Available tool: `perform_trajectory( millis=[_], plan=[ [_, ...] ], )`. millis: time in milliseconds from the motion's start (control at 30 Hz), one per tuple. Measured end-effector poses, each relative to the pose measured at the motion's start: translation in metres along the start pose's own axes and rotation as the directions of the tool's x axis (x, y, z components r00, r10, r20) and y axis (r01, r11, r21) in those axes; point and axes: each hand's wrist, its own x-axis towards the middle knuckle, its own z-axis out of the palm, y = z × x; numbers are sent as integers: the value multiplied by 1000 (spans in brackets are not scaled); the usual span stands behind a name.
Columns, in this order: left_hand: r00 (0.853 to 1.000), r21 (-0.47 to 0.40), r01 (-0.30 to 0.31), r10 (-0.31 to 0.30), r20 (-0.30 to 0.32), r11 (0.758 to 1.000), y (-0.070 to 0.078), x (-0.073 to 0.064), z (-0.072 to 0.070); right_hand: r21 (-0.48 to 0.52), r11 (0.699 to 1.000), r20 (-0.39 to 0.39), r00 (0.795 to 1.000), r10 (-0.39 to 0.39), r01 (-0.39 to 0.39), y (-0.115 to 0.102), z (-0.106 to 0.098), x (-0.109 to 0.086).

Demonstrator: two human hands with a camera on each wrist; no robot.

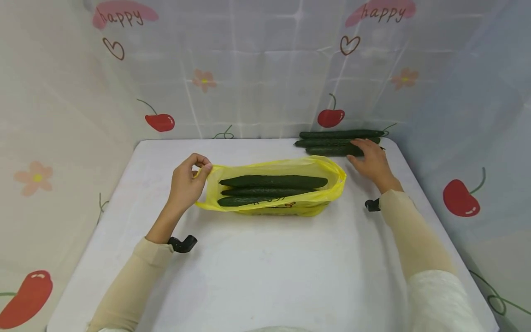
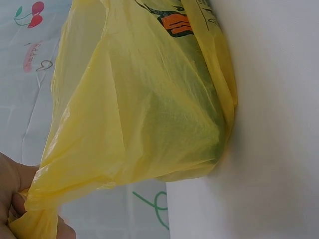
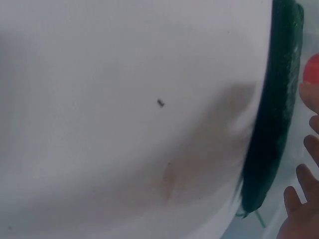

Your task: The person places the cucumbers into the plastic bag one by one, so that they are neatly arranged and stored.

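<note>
My left hand [image 1: 188, 182] pinches the left end of a yellow plastic bag [image 1: 286, 211], gathering its edge between thumb and fingers; in the left wrist view the film bunches in the grip. Three long dark green cucumbers [image 1: 274, 181] lie side by side inside the bag, visible through its wide mouth. At the back right of the table, three more cucumbers [image 1: 332, 151] form a row. Over their right end reaches my right hand [image 1: 373, 163], fingers spread and loosely bent. In the right wrist view those fingers [image 3: 310, 179] stand beside the nearest cucumber [image 3: 274, 109], not wrapped round it.
A white table [image 1: 265, 267] carries everything. Printed curtains with cherries, flowers and hearts hang close along its back and both sides. Black wrist-worn pieces [image 1: 182, 244] stick out beside the sleeves.
</note>
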Motion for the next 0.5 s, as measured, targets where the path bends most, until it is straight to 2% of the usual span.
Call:
perform_trajectory(
  millis=[100,200,367,500],
  plan=[
    [1000,-6,0,0,0,1000,1,0,1,-29,998,57,996,66,-64,8,0,1],
    [1000,-11,-3,3,-1,1000,1,1,2,-3,995,90,991,101,-102,11,1,1],
    [1000,-9,-9,9,1,1000,0,0,2,-32,995,99,991,94,-91,16,9,2],
    [1000,-8,4,-4,-1,1000,0,-1,0,-51,995,72,993,91,-87,12,12,1]
  ],
)
